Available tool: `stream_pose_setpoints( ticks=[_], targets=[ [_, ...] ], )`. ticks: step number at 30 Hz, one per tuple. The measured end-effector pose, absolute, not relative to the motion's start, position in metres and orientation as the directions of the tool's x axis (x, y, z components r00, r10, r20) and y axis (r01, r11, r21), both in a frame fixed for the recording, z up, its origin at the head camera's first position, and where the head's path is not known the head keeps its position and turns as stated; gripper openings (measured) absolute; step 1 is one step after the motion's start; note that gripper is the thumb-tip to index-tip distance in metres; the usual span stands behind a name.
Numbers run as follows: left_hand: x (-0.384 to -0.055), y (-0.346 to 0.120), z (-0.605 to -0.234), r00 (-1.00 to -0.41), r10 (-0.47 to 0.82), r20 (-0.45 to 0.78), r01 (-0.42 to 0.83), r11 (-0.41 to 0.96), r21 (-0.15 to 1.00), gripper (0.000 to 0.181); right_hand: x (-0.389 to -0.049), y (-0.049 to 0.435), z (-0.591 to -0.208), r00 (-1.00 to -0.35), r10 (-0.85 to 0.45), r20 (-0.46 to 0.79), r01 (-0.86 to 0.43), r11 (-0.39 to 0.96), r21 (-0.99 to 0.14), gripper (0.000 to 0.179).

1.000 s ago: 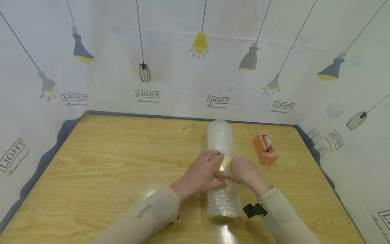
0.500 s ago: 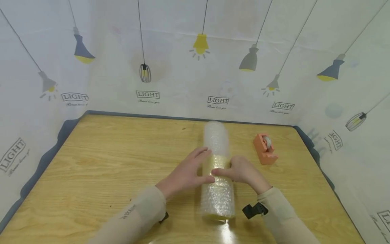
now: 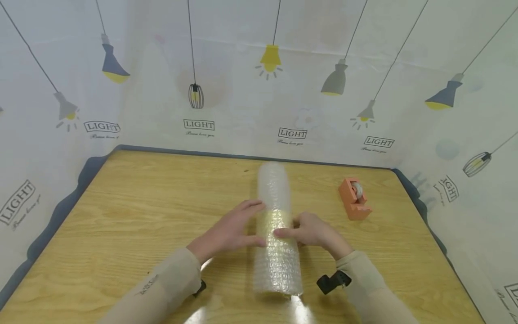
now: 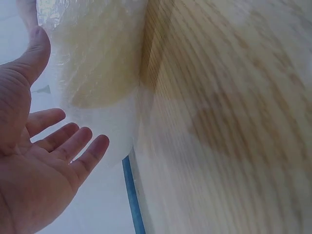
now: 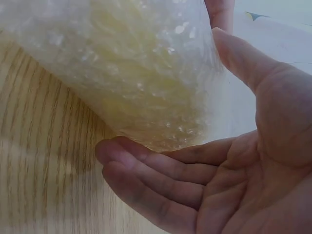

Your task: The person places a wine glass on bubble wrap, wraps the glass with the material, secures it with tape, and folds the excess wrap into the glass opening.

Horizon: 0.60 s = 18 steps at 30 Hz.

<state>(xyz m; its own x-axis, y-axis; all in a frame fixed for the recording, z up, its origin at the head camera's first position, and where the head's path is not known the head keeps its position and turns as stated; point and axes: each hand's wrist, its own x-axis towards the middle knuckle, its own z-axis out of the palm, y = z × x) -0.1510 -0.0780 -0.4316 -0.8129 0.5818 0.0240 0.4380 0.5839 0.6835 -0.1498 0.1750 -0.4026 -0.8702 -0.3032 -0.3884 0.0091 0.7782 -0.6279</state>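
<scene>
A roll of bubble wrap [image 3: 277,270] lies lengthwise on the wooden table, with something yellow showing through its middle. At its left side is my left hand [image 3: 230,229], fingers and thumb spread, fingertips at the wrap. The left wrist view shows that hand's [image 4: 44,165] fingers loosely extended beside the clear plastic. My right hand [image 3: 317,231] grips the right side, thumb on top and fingers curled low against the roll. In the right wrist view, the right hand's fingers [image 5: 161,180] reach along the underside of the bubble wrap [image 5: 141,73]. The yellow content's kind is hidden.
An orange tape dispenser [image 3: 354,200] with a tape roll stands to the right on the wooden table [image 3: 162,193]. Behind and at both sides hangs a white cloth [image 3: 234,81] printed with lamps. Dark straps [image 3: 333,282] sit at the wrists.
The bubble wrap roll has moved leftward across the table. My left hand has shifted left from on top of it to its side, while the right hand has followed slightly left.
</scene>
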Motion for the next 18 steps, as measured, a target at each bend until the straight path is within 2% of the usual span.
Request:
stream_pose_setpoints(
  ticks=[9,14,18],
  targets=[
    [-0.148,-0.068,-0.434,-0.825,0.562,0.054,0.433,0.567,0.701,0.101,-0.156,0.186,-0.409,-0.817,-0.416,-0.400,-0.034,0.727,-0.686,0.046],
    [-0.147,-0.059,-0.436,-0.828,0.554,0.086,0.441,0.549,0.709,0.099,-0.159,0.193,-0.408,-0.814,-0.395,-0.427,-0.049,0.778,-0.627,0.047],
    [-0.147,-0.053,-0.438,-0.824,0.558,0.100,0.460,0.556,0.692,0.099,-0.158,0.194,-0.402,-0.838,-0.342,-0.426,-0.062,0.835,-0.547,0.059]
  ],
)
